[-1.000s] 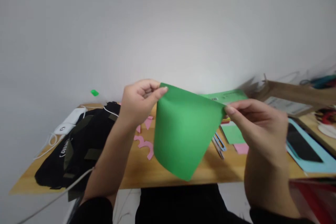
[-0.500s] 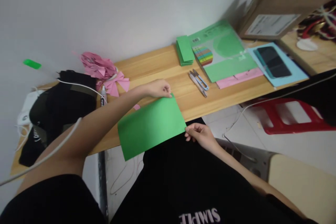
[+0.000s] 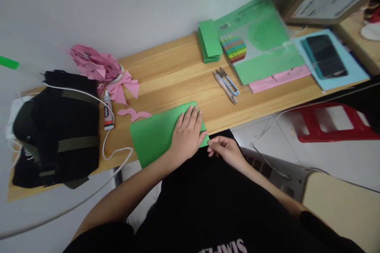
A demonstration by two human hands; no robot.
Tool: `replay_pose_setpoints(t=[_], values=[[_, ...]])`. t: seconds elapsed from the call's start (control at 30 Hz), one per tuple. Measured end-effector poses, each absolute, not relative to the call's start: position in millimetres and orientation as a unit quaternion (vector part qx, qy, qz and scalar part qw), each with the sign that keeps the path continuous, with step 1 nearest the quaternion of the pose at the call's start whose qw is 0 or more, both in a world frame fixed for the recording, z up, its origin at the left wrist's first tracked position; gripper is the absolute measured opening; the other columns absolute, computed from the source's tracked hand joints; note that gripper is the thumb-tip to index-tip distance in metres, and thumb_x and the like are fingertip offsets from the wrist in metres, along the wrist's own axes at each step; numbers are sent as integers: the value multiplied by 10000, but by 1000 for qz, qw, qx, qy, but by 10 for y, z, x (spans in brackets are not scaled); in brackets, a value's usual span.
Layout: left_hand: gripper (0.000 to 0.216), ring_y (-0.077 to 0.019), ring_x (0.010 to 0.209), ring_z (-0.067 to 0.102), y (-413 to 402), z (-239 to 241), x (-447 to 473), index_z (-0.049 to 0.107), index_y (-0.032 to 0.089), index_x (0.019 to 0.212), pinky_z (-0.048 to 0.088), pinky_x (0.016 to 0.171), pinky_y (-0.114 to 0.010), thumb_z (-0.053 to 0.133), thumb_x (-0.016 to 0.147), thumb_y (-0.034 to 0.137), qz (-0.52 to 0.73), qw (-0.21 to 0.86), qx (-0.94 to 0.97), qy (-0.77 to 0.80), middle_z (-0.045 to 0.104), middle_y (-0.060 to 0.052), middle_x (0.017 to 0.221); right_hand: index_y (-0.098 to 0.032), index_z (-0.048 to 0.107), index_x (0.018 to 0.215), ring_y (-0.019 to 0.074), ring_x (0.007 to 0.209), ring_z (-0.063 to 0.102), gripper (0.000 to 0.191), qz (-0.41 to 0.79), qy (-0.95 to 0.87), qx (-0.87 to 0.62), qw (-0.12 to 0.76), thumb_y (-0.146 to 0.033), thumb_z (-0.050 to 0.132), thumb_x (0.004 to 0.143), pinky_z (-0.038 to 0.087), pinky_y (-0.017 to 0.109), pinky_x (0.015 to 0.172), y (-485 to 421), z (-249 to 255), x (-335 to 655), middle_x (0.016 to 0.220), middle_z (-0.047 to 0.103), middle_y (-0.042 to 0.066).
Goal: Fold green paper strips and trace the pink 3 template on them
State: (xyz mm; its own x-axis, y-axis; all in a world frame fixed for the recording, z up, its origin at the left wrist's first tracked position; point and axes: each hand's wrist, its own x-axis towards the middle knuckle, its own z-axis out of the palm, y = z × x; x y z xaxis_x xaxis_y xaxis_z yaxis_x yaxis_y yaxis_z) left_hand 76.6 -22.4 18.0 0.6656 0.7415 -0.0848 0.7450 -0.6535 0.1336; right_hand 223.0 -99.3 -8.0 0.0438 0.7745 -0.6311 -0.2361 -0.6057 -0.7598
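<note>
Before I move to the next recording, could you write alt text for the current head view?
A person's left hand lies flat on a green sheet overhanging a wooden table's near edge, while the right hand pinches its corner. Blue-handled snips lie beyond; a glue tube and wavy pink cutout lie left.

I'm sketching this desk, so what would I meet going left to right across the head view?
Black fabric bag, small white-black-red tube, green paper sheet, blue-handled metal snips, dark rectangular phone.

Craft workspace — green paper (image 3: 152, 136), snips (image 3: 227, 82); glue tube (image 3: 108, 111).
</note>
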Motion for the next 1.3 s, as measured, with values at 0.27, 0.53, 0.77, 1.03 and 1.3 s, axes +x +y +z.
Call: replay_pose_setpoints(t=[0.27, 0.53, 0.77, 1.03, 1.3], values=[[555, -292, 1500, 317, -10, 77, 654, 408, 40, 1484, 300, 1221, -484, 431, 1004, 317, 49, 136, 899, 413, 368, -207, 1578, -202, 646, 613, 121, 480, 591, 443, 659, -233, -610, 373, -607, 821, 577, 387, 239, 449, -992, -91, 2257, 574, 683, 20], [542, -273, 1498, 325, 29, 83, 645, 397, 36, 1492, 301, 1221, -471, 388, 1011, 285, 32, 133, 900, 413, 369, -182, 1585, -207, 639, 622, 121, 498, 593, 419, 667, -233, -603, 371, -587, 816, 610, 408, 247, 477, -1001, -110, 2270, 570, 673, 13], [539, -273, 1490, 342, 24, 103, 679, 401, 98, 1506, 226, 1236, -501, 410, 996, 269, 12, 119, 896, 427, 387, -146, 1582, -217, 630, 634, 128, 495, 598, 414, 675, -241, -590, 371, -596, 799, 635, 436, 257, 480, -1000, -144, 2290, 566, 670, 8], [621, -316, 1510, 287, 51, 99, 682, 360, 61, 1516, 189, 1236, -532, 451, 995, 386, 12, 137, 899, 416, 358, -198, 1588, -216, 632, 607, 119, 494, 587, 387, 682, -251, -584, 361, -565, 791, 657, 466, 259, 503, -978, -123, 2307, 559, 659, 5], [1019, -370, 1505, 277, 65, 87, 662, 307, 48, 1531, 137, 1241, -542, 662, 809, 673, 22, 152, 903, 401, 345, -241, 1583, -221, 621, 595, 120, 497, 577, 374, 690, -261, -581, 343, -534, 822, 630, 493, 271, 530, -933, -71, 2344, 551, 649, -5]])
